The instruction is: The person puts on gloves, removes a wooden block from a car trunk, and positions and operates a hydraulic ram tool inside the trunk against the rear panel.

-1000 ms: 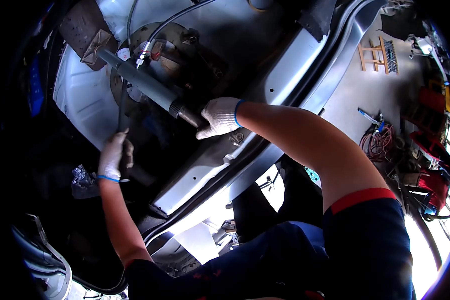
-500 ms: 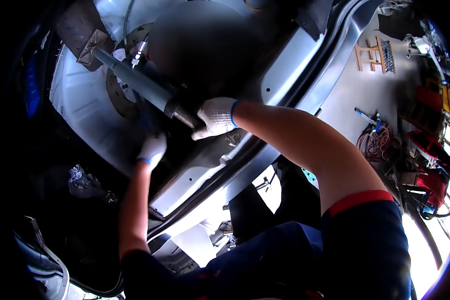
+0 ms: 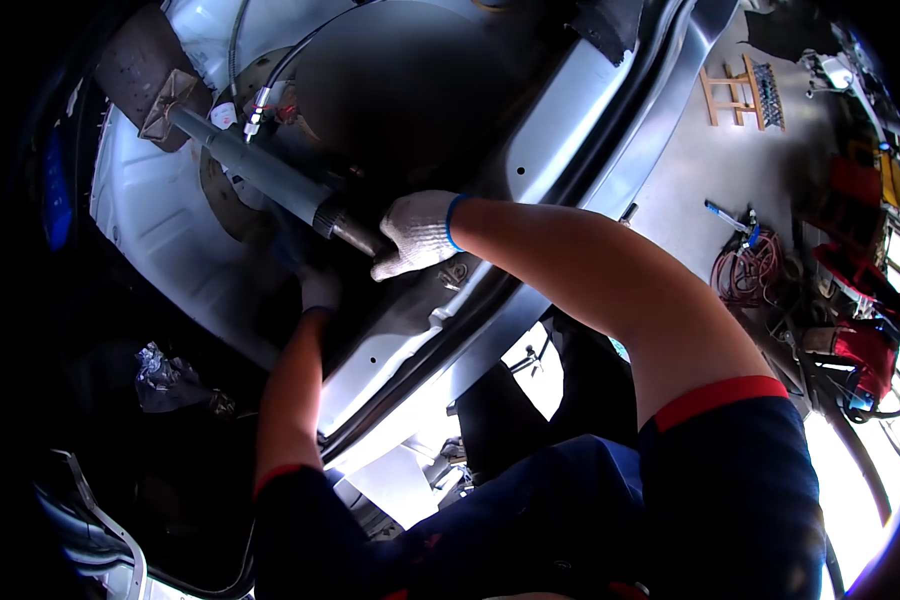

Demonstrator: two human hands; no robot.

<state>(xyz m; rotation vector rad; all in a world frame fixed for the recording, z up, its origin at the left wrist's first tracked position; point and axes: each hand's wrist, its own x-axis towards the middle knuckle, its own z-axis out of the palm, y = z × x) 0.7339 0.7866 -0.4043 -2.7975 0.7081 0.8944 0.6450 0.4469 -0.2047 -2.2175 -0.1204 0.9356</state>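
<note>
Your right hand [image 3: 415, 235] clasps the lower end of the ram [image 3: 265, 168], whose top at the block [image 3: 170, 105] could skid if that hold slackens, but your left hand's grip [image 3: 318, 289] is too shadowed to tell.

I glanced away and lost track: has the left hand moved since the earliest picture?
Yes. The left hand has shifted rightward across the view, nearer the pale metal sill.

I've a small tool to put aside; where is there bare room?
Bare floor shows between the wooden frame and the blue-handled tool. The pale sill between the dark flap and the right hand also looks bare. It is crowded around the grey cylinder and left hand.
</note>
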